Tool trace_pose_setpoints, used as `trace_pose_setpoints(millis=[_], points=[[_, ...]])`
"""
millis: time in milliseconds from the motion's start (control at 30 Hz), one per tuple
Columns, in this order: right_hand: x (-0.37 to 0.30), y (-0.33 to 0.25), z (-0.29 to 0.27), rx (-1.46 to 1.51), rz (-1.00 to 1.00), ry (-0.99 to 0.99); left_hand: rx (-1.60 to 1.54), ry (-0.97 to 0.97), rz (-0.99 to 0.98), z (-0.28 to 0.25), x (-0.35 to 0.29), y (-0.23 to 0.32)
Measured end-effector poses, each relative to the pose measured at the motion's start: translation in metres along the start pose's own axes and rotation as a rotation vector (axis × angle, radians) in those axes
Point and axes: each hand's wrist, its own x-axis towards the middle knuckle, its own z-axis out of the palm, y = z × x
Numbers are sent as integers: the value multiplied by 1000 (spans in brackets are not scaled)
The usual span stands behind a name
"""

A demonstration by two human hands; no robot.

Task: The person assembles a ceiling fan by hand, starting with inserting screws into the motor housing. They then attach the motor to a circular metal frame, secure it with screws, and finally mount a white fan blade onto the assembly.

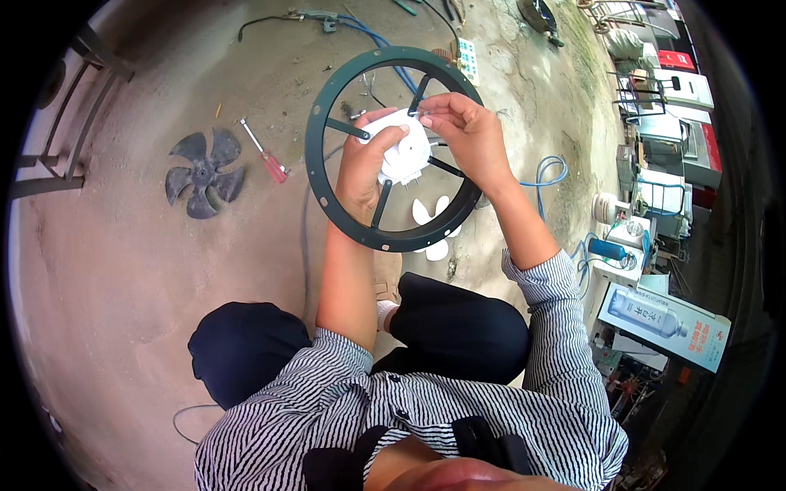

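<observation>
My left hand is wrapped around a white motor in the middle of a dark green ring frame, its thumb across the motor's face. Several dark spokes join the ring to the motor, and the whole piece is held above the floor. At the motor's upper right edge, my right hand pinches a small metal screw where a spoke meets the housing. Through and beside the ring, white fan blades show on the floor, partly hidden.
On the floor to the left lie a grey fan blade and a red-handled screwdriver. A blue hose curls right of the ring. White appliances and boxes line the right side. A metal stand is at far left.
</observation>
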Motion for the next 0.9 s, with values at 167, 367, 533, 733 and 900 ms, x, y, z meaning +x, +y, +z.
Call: trace_pose_setpoints(millis=[167, 367, 533, 733, 900], points=[[-9, -5, 1, -253, -206, 94, 74, 9, -28, 5, -16, 12], [-19, -29, 17, -110, -22, 112, 153, -38, -15, 0, -23, 31], [-12, -56, 18, 96, 91, 27, 187, -31, 26, -1, -20, 48], [-12, -67, 16, 122, 5, 60, 130, -29, 93, 13, -27, 58], [-13, -71, 18, -95, -117, 138, 115, -48, 128, 16, -27, 58]])
